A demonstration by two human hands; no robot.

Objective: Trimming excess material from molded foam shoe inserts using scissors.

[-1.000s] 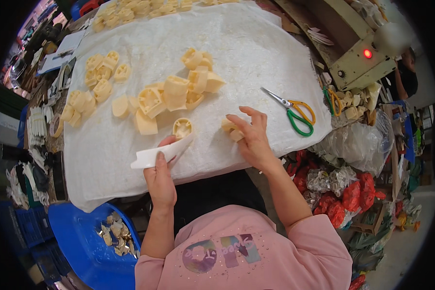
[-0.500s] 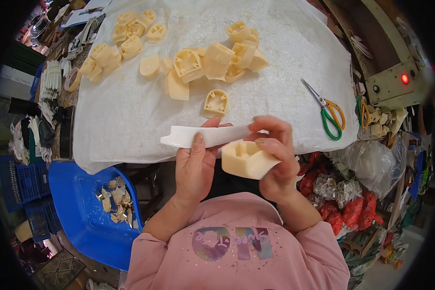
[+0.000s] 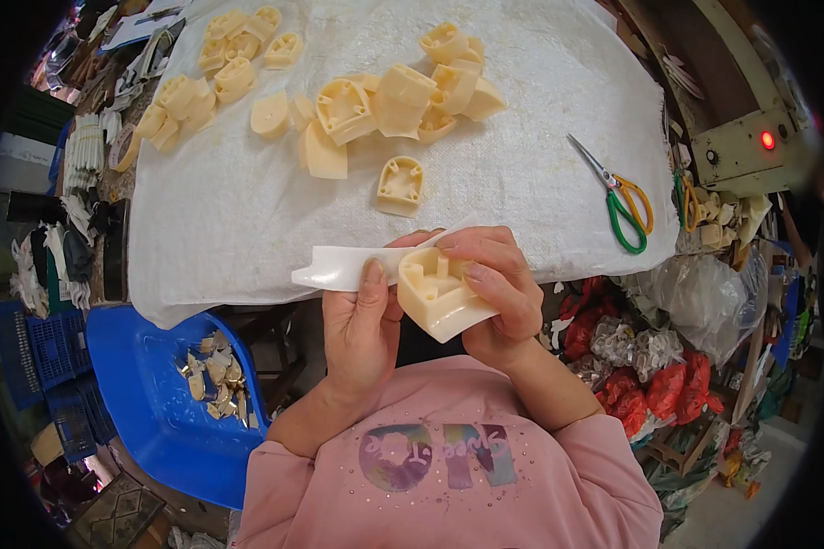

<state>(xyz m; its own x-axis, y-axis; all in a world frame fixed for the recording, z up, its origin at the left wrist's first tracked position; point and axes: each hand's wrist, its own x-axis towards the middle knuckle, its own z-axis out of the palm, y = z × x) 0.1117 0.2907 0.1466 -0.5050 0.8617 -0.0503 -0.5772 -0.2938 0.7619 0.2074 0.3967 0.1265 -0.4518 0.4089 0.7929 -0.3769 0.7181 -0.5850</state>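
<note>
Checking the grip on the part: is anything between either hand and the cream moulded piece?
No. The right hand grips the cream moulded plastic piece directly; the left hand presses a white flat tool against it.

At my right side, under the table edge, I saw a heap of red crinkled packets (image 3: 668,384) and silver foil packets (image 3: 613,340), with a clear plastic bag (image 3: 705,293) above them. I saw no labels, signs or screens that I could make out.

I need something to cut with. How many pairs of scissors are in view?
1: green-and-yellow-handled steel scissors lying on the white cloth at its right edge, beyond the right hand. Others may hide among the clutter.
</note>
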